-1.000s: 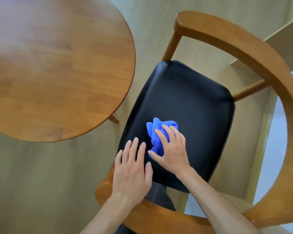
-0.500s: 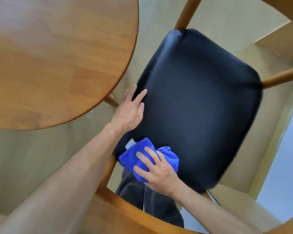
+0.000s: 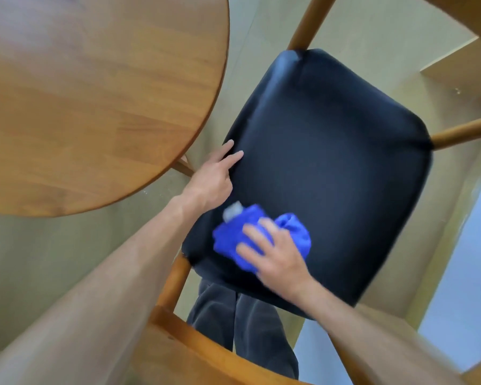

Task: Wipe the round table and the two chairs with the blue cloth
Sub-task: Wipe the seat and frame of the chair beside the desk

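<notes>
Head view is showing the right hand pressing the blue cloth flat-fingered onto the black seat near its front-left corner, its grip loose; the left hand is resting, fingers straight, on the seat's side edge. The cloth is risking slipping off that edge; open seat is lying beyond, the tabletop crowding the left.

The black padded seat of the wooden chair carries a crumpled blue cloth near its 7 o'clock edge, under a hand.
</notes>
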Motion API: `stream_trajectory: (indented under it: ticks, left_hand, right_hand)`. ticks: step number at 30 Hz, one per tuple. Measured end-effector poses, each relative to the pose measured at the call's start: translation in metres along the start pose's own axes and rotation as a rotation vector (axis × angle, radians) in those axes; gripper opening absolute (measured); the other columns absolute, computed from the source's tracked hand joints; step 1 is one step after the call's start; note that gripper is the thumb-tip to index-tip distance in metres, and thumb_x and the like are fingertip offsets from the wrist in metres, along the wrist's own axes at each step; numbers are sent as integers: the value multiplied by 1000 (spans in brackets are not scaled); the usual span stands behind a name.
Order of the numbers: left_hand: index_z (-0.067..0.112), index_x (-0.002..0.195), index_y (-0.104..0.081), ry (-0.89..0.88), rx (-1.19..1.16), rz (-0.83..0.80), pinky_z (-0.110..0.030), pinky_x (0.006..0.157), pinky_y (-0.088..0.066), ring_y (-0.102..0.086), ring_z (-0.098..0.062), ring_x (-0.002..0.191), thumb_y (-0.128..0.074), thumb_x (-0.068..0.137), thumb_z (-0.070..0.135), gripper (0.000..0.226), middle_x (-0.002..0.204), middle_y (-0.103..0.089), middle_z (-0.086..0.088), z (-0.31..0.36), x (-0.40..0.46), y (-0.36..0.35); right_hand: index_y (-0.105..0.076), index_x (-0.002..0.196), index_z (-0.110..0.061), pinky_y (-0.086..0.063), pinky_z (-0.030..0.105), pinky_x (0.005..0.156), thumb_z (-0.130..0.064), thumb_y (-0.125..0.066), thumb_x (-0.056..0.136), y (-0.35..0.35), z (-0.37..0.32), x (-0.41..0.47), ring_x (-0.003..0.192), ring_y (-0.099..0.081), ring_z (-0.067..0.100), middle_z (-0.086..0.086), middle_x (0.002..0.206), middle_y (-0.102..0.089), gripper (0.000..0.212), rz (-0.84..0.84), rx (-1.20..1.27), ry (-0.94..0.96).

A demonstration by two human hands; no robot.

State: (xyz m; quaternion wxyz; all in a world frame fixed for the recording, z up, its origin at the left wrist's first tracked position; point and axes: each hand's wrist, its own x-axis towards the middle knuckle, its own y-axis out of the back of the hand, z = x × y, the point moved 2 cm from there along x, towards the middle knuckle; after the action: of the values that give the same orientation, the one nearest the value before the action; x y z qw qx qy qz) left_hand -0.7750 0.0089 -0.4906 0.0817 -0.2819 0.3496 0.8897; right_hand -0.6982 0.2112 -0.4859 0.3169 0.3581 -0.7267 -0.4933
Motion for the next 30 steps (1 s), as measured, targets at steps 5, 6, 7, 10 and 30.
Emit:
stream_trajectory:
  ticks: [5, 6, 7, 10, 30]
  left_hand:
    - [20, 154, -8, 8, 163, -79, -34, 117, -17, 8, -18, 148, -39, 99, 19, 63, 161, 13, 6, 1, -9, -15]
    - [20, 154, -2, 15, 211, -81, -37, 117, -20, 12, -19, 148, -42, 99, 26, 68, 160, 17, 5, 0, -10, -19]
    - [20, 154, 2, 17, 269, -76, -40, 117, -23, 14, -21, 148, -44, 98, 32, 73, 160, 20, 2, -1, -10, -23]
    - [25, 152, 11, -15, 478, -53, -52, 114, -26, 16, -35, 146, -49, 91, 53, 90, 157, 26, -11, 2, -16, -39]
    - [18, 153, -3, 38, 686, -57, -65, 104, -31, 19, -46, 142, -77, 67, 59, 120, 147, 40, -21, 15, -32, -71]
  right_hand:
    - [-66, 92, -24, -49, 35, 72, 1, -61, 82, 32, 70, -25, 105, -62, 34, 4, 116, -66, 27, -163, -54, 325]
    - [-70, 93, -21, -50, 38, 70, 1, -67, 75, 39, 97, -11, 102, -62, 38, 8, 115, -66, 28, -109, -93, 189]
    - [-72, 97, -17, -50, 42, 69, 0, -73, 68, 45, 123, 5, 102, -60, 41, 14, 118, -64, 33, -48, -110, -23]
    - [-65, 118, -14, -47, 50, 81, -16, -78, 66, 50, 159, 31, 113, -47, 44, 17, 136, -48, 54, 20, -9, -621]
    - [-66, 108, -11, -50, 43, 75, 1, -71, 68, 63, 175, -18, 81, -54, 41, 18, 115, -60, 42, 62, -114, -456]
